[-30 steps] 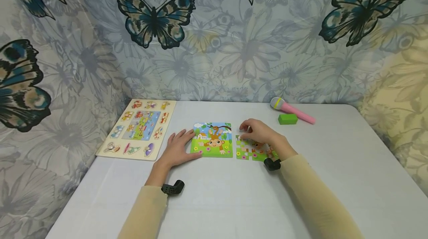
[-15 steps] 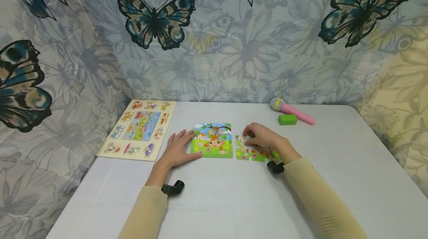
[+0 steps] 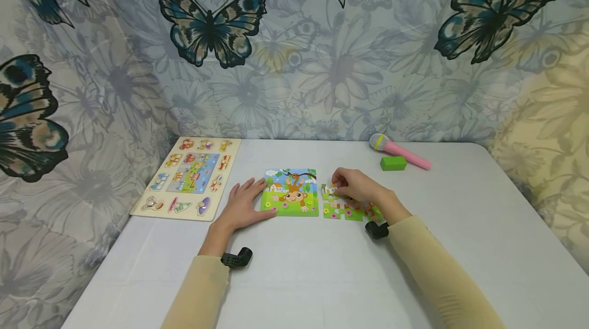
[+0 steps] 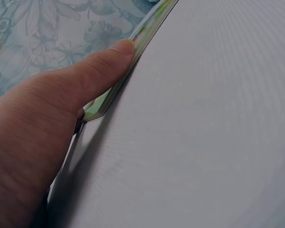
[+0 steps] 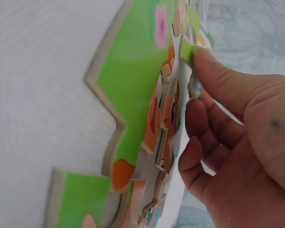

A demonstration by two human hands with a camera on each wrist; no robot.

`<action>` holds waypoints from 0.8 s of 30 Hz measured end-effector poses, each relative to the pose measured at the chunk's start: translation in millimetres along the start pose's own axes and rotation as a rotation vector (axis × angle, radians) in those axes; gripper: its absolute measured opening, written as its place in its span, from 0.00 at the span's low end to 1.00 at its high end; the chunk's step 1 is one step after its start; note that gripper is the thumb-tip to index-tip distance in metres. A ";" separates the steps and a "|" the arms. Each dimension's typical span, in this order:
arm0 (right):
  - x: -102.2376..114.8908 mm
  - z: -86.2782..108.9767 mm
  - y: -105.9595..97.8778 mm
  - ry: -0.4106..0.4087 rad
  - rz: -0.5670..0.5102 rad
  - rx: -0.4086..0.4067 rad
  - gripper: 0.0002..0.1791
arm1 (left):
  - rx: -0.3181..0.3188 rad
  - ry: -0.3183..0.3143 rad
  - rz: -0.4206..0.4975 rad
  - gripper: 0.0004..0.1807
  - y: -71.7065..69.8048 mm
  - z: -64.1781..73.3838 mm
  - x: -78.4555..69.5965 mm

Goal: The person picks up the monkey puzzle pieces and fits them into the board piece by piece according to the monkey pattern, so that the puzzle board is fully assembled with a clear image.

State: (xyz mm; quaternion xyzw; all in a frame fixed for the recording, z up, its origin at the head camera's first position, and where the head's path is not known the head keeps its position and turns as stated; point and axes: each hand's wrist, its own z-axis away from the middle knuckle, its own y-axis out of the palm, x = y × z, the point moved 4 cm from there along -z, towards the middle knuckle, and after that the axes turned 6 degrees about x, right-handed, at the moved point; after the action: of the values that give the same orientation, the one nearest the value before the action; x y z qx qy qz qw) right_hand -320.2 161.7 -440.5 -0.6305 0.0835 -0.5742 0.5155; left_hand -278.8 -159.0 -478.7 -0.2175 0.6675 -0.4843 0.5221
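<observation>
White tabletop (image 3: 294, 278) stretched across the lower frame. Your left hand (image 3: 244, 205), fingers spread, touched the monkey board (image 3: 299, 193) at center; your right hand (image 3: 361, 185) pinched a green puzzle piece (image 5: 186, 50) over the other jigsaw pieces (image 3: 353, 215), right of center.

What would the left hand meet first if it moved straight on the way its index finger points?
The monkey picture, probably at once: the index finger of the left hand lies at its left edge, and the thumb touches its near edge. Depth there is hard to judge.
</observation>
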 end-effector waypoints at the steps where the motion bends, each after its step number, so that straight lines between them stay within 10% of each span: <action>1: -0.4 -0.9 -0.3 -0.005 -0.004 -0.009 0.09 | -0.001 0.000 0.003 0.51 -0.3 0.4 0.1; 24: 42.3 -24.2 7.4 -0.104 -0.192 -0.074 0.07 | -0.024 0.021 -0.021 0.50 2.4 0.7 1.5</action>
State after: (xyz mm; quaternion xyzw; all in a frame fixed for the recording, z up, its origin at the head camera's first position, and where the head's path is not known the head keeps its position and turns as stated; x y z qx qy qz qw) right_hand -322.4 115.4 -423.6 -0.6833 0.0170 -0.5839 0.4381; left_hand -278.2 -159.5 -481.5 -0.2258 0.6763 -0.4839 0.5074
